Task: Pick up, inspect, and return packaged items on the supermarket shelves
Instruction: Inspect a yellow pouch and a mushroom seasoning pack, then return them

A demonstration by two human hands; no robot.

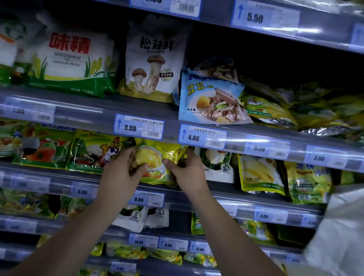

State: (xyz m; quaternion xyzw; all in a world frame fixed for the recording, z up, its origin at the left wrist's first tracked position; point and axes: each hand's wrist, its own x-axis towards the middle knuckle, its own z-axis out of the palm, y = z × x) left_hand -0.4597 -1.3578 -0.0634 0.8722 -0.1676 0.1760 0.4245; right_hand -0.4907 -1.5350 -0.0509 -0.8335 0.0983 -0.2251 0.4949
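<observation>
A yellow seasoning packet (158, 157) with a bowl picture and a chick on it stands at the front of the middle shelf (48, 173), under the 8.80 and 4.80 price tags. My left hand (122, 168) grips its left edge with the thumb across the front. My right hand (188, 169) holds its right edge, thumb pressed on the front. The packet's lower part rests at the shelf lip above the 6.00 tag.
Green and yellow packets fill the same shelf on both sides. The shelf above holds a white mushroom pouch (154, 58), a blue packet (210, 97) and a white-green bag (71, 54). A pale plastic bag (344, 237) hangs at the right edge.
</observation>
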